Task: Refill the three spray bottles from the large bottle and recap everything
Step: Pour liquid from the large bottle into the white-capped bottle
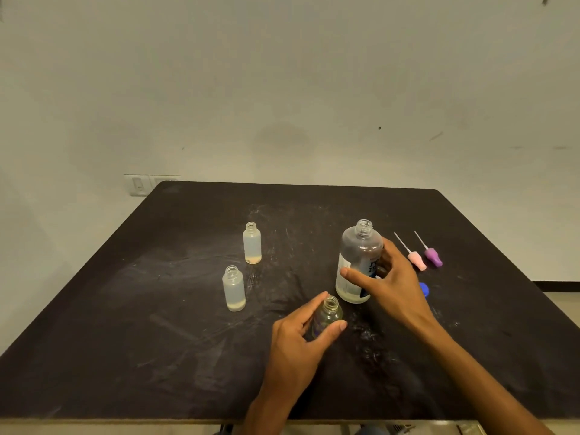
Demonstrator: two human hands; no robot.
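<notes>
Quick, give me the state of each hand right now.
Left hand: grips the small clear uncapped spray bottle.
Right hand: fingers curled round the large clear labelled bottle, also uncapped.

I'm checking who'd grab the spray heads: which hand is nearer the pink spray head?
Right. The right hand grips the large bottle beside the pink spray head; the left hand is farther.

Dim, even light — soft focus, edges bowed.

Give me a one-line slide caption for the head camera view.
Left hand grips an uncapped small bottle while the right hand grasps the open large bottle.
</notes>
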